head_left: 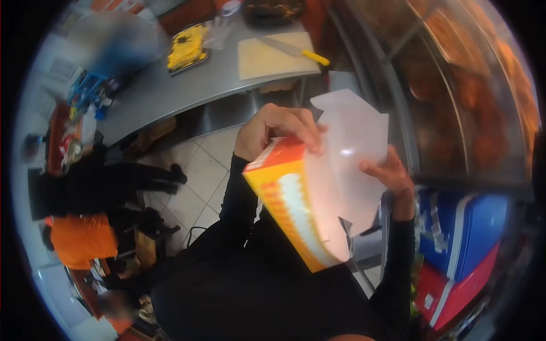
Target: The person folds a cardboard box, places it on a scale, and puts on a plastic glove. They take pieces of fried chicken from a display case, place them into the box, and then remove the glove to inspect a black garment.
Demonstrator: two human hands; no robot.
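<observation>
A yellow and red printed cardboard box (290, 199) is held up in front of my body, its white inside and lid flaps unfolded toward the right. My left hand (278, 131) grips the box's upper left edge, with the fingers bent over the red side. On the right, my right hand (392, 177) holds the white flap, thumb on its inner face and the other fingers mostly hidden behind it. The box is open and I see nothing inside it.
A metal counter (227, 91) carries a cutting board (256, 59), a yellow-handled knife (314, 57) and a yellow item (187, 48). A glass display case (443, 96) stands right, above blue and red coolers (443, 227). Other people stand left, one in orange (85, 241).
</observation>
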